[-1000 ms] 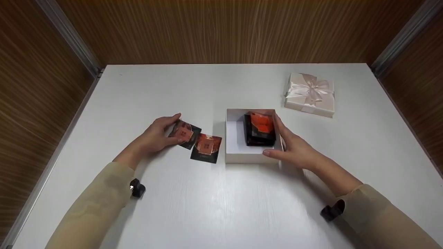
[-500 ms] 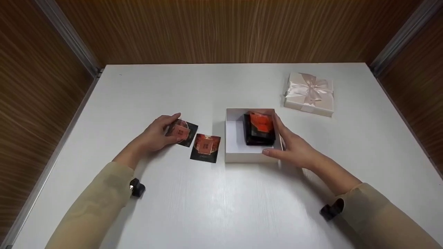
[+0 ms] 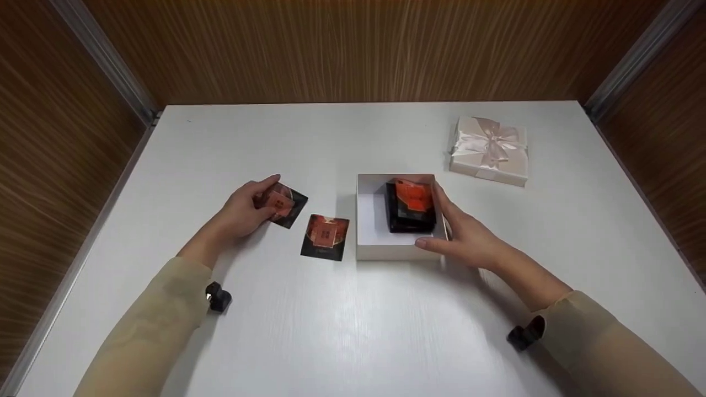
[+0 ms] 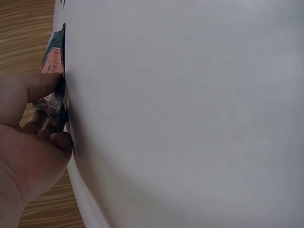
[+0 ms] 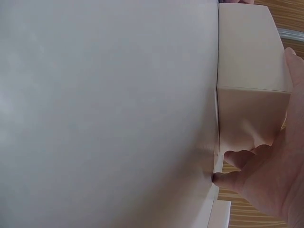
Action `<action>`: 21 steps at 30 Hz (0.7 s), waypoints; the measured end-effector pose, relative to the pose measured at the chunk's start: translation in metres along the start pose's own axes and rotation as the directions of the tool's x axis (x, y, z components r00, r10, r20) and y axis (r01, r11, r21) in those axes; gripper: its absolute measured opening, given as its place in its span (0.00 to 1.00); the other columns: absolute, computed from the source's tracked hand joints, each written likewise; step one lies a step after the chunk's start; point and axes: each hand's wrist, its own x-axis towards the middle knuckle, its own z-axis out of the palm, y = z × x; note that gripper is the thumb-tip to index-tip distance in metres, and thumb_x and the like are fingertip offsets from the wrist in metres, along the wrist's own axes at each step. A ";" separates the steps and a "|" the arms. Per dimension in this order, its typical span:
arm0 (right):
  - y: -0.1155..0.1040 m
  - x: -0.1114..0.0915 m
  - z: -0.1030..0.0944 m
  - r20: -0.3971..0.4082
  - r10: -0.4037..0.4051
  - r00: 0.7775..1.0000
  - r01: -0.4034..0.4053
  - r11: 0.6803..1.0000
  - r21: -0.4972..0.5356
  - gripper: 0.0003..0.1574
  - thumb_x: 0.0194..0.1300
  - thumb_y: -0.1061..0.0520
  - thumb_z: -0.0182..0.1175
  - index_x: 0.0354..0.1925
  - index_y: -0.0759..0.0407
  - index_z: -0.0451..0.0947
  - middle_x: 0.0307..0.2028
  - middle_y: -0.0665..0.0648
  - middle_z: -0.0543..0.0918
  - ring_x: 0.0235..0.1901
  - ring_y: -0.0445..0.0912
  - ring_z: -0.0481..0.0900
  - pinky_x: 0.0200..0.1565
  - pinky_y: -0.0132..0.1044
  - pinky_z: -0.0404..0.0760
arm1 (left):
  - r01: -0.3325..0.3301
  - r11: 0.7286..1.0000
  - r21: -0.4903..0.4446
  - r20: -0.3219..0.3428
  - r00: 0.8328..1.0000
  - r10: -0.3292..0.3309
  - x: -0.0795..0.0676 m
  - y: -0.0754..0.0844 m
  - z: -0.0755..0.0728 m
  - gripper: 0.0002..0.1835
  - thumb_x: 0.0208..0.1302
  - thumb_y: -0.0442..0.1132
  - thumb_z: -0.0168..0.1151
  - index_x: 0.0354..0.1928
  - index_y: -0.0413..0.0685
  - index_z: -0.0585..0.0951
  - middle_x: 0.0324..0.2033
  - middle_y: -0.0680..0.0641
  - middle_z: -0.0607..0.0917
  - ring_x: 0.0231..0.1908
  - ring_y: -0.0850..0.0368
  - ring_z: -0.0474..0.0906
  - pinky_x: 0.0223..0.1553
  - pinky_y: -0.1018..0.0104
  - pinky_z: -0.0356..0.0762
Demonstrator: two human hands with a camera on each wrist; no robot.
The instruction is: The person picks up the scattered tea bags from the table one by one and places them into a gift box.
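Observation:
My left hand (image 3: 242, 208) pinches a small flat black-and-red sachet (image 3: 287, 212) between thumb and fingers, low over the white table. In the left wrist view the thumb lies on the printed face of this sachet (image 4: 53, 59). A second, matching sachet (image 3: 325, 237) lies flat to its right. Beside that stands a lidless cream box (image 3: 397, 252), with a stack of similar sachets (image 3: 413, 207) against its right inner wall. My right hand (image 3: 469, 237) holds the box by its right side, thumb at the front rim. In the right wrist view the fingers bend against the box's side wall (image 5: 251, 118).
A cream lid (image 3: 488, 149) tied with a pale satin ribbon bow lies at the back right of the white table (image 3: 309, 320). Wood-patterned panels (image 3: 364, 49) rise behind the table and on both sides. A small black device sits at each wrist.
My left hand has drawn its sachet left and slightly back, off the second sachet it had overlapped. My right hand keeps its hold on the box, which stays in place.

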 end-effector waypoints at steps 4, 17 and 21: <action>-0.001 0.000 0.001 0.001 -0.004 1.000 0.004 1.000 -0.004 0.76 0.67 0.28 0.68 0.86 0.42 0.26 0.85 0.60 0.44 0.81 0.61 0.51 0.77 0.60 0.55 | 0.038 0.998 -0.052 -0.016 0.999 -0.039 -0.002 0.002 -0.004 0.37 0.74 0.28 0.60 0.82 0.54 0.66 0.67 0.36 0.76 0.56 0.47 0.71 0.63 0.54 0.67; 0.000 0.002 -0.001 0.005 -0.010 1.000 0.010 1.000 0.017 0.76 0.66 0.29 0.69 0.86 0.41 0.25 0.85 0.58 0.43 0.81 0.59 0.51 0.77 0.59 0.55 | -0.021 0.964 -0.266 -0.137 0.990 -0.016 0.000 0.022 -0.010 0.22 0.72 0.27 0.63 0.66 0.45 0.84 0.64 0.43 0.83 0.58 0.56 0.79 0.50 0.72 0.79; 0.001 0.002 -0.001 0.006 -0.004 1.000 0.004 1.000 0.019 0.76 0.67 0.28 0.69 0.86 0.40 0.25 0.85 0.57 0.43 0.81 0.59 0.50 0.77 0.60 0.54 | -0.068 0.967 -0.248 -0.202 0.979 0.017 0.002 0.033 -0.014 0.18 0.74 0.29 0.61 0.62 0.41 0.86 0.55 0.41 0.86 0.48 0.58 0.78 0.42 0.75 0.78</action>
